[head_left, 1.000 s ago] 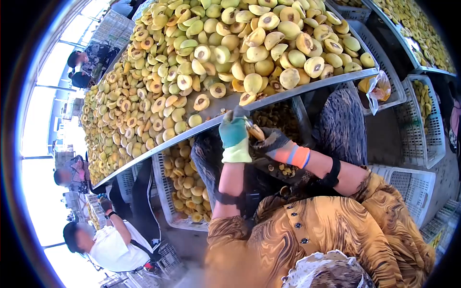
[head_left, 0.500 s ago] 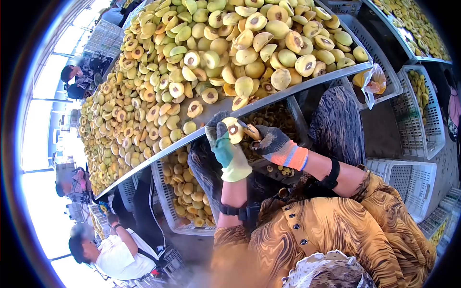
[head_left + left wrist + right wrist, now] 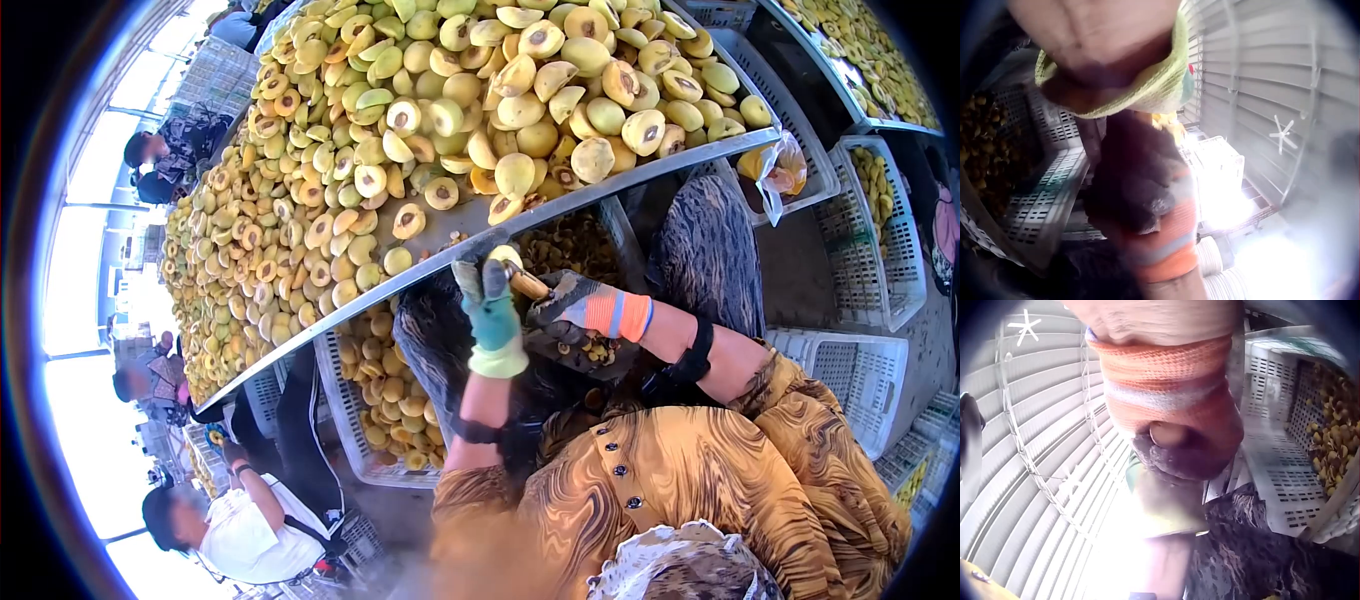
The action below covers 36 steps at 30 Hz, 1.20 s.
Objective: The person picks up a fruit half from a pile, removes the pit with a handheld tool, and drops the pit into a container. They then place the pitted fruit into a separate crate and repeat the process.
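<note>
In the head view my left hand (image 3: 493, 315), in a green and grey glove with a pale yellow cuff, holds a yellow stone-fruit half (image 3: 504, 255) just below the table's edge. My right hand (image 3: 585, 305), in a dark grey and orange glove, grips a tool with a wooden handle (image 3: 528, 285). The tool's far end meets the fruit half; its tip is hidden there. Both wrist views show the gloves close together, with the fruit hidden behind them.
A metal table (image 3: 465, 222) carries a big heap of halved fruit (image 3: 430, 110). Beneath its edge stands a crate of fruit halves (image 3: 335, 400); more white crates (image 3: 850, 385) stand at the right. A person in a white shirt (image 3: 255, 530) sits at the left.
Half a second ago the fruit half appeared in my left hand, its cut face and brown centre showing. Since then it has turned away and my right hand has brought the tool against it.
</note>
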Available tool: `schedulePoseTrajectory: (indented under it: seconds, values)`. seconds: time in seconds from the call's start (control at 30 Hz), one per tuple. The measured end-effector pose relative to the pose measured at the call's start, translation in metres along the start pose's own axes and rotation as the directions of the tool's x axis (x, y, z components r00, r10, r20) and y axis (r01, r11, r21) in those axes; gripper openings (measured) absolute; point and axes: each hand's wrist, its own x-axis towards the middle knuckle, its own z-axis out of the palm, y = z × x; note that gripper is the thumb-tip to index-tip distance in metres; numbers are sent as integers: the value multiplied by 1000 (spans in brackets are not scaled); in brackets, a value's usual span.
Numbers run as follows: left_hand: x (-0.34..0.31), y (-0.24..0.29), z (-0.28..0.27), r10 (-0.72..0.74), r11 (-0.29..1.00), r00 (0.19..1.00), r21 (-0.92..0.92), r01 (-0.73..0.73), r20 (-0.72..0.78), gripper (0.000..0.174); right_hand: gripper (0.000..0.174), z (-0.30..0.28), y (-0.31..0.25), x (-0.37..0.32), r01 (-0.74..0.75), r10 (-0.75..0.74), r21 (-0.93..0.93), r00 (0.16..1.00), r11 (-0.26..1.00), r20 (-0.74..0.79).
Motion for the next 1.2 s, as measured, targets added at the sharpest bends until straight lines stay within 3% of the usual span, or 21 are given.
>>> schedulePoseTrajectory:
  seconds: [0.03,0.07,0.13,0.2,0.27,0.33,0.37,0.4,0.43,0.47,0.53,0.57,0.63,0.73,0.8,0.83,1.0,1.1,1.13,1.17,1.2]
  values:
    - [8,-9,-14,-206,882,975,-416,222,82,29,37,-1,-11,-10,-41,36,110,998,993,53]
    - [12,10,-16,-228,943,958,-206,261,172,31,37,0,-14,-11,-83,74,138,995,987,67]
    - [25,36,-24,-332,936,895,-11,351,296,32,35,1,-20,-14,-167,152,191,984,967,94]
    - [27,50,-23,-365,929,876,187,320,314,28,36,4,-22,-11,-175,175,10,984,985,22]
    - [27,50,-26,-376,904,863,338,262,337,27,36,5,-15,-11,-40,47,-196,998,980,32]
    - [14,62,-3,-154,923,972,378,78,176,17,36,0,-3,-15,-12,23,-66,985,998,169]
    - [7,58,2,-46,907,983,420,-34,178,14,36,-6,3,-19,-80,30,159,955,984,294]
    - [5,55,4,63,876,981,461,-143,185,12,37,-9,8,-21,-172,7,364,910,916,414]
    - [7,54,-1,234,794,915,477,-376,330,13,35,-10,13,-21,-295,-40,526,844,798,535]
    - [10,56,1,306,765,875,451,-460,374,12,34,-7,9,-24,-450,-86,617,760,645,644]
    - [12,62,7,354,777,854,388,-495,381,12,32,-5,-1,-35,-337,-174,651,788,680,590]
    - [13,62,6,209,890,925,331,-315,317,13,30,-2,-15,-40,-285,-116,608,837,741,534]
    - [15,59,4,-119,983,965,164,82,234,14,29,0,-11,-36,-368,-128,689,821,624,556]
    - [18,66,7,-294,943,929,-93,320,223,19,29,1,-6,-27,-515,-179,752,763,411,621]
    - [22,67,-4,-312,940,899,-39,340,308,22,30,6,-10,-31,-458,-235,745,752,485,616]
    - [23,63,-11,-292,949,893,-11,315,343,24,33,6,-6,-32,-366,-208,708,785,603,583]
    - [25,66,-21,-268,960,838,53,276,475,30,30,12,8,-28,-389,-137,656,787,647,602]
    - [18,67,-22,-362,874,777,-103,476,515,23,35,19,12,-31,-509,-116,547,653,665,748]
    - [12,67,-17,-494,726,715,-217,652,495,22,38,21,13,-27,-577,-165,569,603,586,780]
    - [4,19,-31,-461,761,812,-311,569,358,21,40,23,15,-22,-646,-212,572,550,505,808]
    - [7,24,-28,-519,700,780,-350,623,351,24,43,27,15,-17,-716,-310,632,553,298,773]
